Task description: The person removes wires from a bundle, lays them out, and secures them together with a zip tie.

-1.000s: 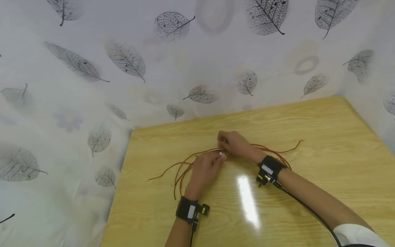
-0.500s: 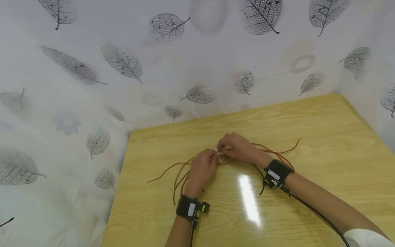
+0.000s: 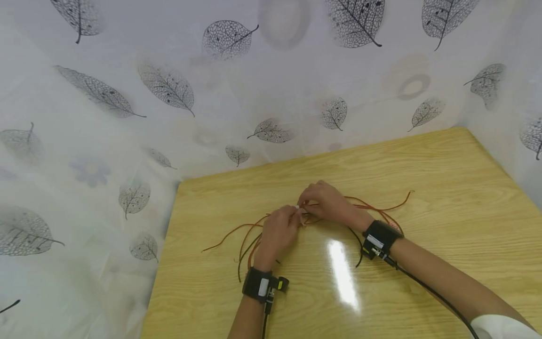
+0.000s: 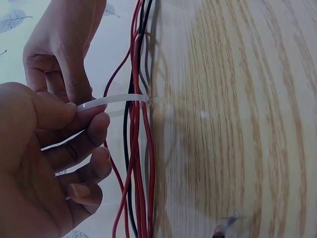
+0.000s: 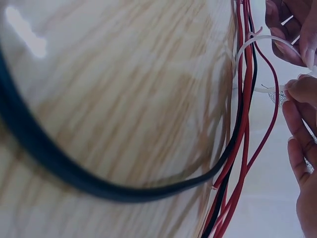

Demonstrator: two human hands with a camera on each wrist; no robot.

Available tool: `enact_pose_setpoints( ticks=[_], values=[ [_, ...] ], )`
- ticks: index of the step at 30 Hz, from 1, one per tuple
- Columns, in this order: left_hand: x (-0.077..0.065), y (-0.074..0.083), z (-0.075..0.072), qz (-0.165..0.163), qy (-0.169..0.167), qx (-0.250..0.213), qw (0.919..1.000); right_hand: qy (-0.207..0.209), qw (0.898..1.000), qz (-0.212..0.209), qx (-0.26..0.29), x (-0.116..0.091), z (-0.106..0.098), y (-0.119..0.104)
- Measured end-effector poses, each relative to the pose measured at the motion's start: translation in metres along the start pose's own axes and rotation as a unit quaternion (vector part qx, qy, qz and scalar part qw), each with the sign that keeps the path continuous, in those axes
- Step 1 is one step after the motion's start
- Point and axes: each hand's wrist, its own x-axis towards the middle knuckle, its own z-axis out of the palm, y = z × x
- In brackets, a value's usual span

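A white cable tie (image 4: 116,98) bends around a bundle of red and black wires (image 4: 137,163) lying across the table. With thumb and forefinger my left hand (image 3: 277,230) pinches the tie at the far side of the bundle; its other fingers curl loosely in the left wrist view. My right hand (image 3: 328,202) meets it fingertip to fingertip and pinches the tie's other end (image 5: 270,89). The right wrist view shows the strap (image 5: 267,37) arching over the wires between both hands. In the head view the hands hide most of the tie.
Loose red wire ends fan out left (image 3: 216,246) and right (image 3: 398,205) on the wood-grain table (image 3: 203,301). A black wire (image 3: 358,242) curves below the right wrist. Both wrists wear black straps with trailing cables. A leaf-print sheet (image 3: 169,141) hangs behind the table.
My right wrist has shifted slightly right and down, and both hands' fingertips have come together at the tie. A black wire now shows below the right wrist. Little differs over the last half second.
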Motion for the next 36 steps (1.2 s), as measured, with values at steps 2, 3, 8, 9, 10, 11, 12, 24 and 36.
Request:
enact_pose_setpoints(
  ticks=[2,3,8,9,10,11,12,24,36],
  values=[
    [0.0009,-0.0007,0.0005,-0.003,-0.007,-0.003,1.0,0.006,1.0,-0.005,-0.002,-0.0007,0.0018,0.001],
    [0.0013,-0.0009,0.0005,-0.002,-0.01,-0.004,0.9999,0.009,1.0,-0.005,-0.003,-0.0011,0.0025,0.0012],
    [0.0036,-0.0026,0.0001,-0.003,-0.027,-0.016,0.9995,0.011,1.0,0.007,0.012,-0.0021,0.0048,0.0011],
    [0.004,-0.0029,0.0,-0.006,-0.031,-0.017,0.9994,0.009,1.0,0.011,0.016,-0.0019,0.0047,0.0005],
    [0.0044,-0.0033,0.0,-0.009,-0.033,-0.018,0.9992,0.006,1.0,0.015,0.021,-0.0019,0.0045,-0.0001],
    [0.0047,-0.0035,-0.0001,-0.012,-0.035,-0.02,0.9991,0.003,0.999,0.02,0.025,-0.0018,0.0045,-0.0005],
    [0.0051,-0.0039,-0.0001,-0.015,-0.038,-0.021,0.999,0.0,0.999,0.023,0.029,-0.0017,0.0044,-0.0008],
    [0.0082,-0.0079,0.0003,-0.03,-0.051,-0.027,0.9979,0.012,0.999,-0.014,0.034,-0.0026,0.0028,-0.0042],
    [0.0085,-0.004,-0.003,-0.022,0.094,-0.055,0.9938,0.033,0.999,-0.011,0.003,0.0023,0.0002,-0.0061]
  ],
)
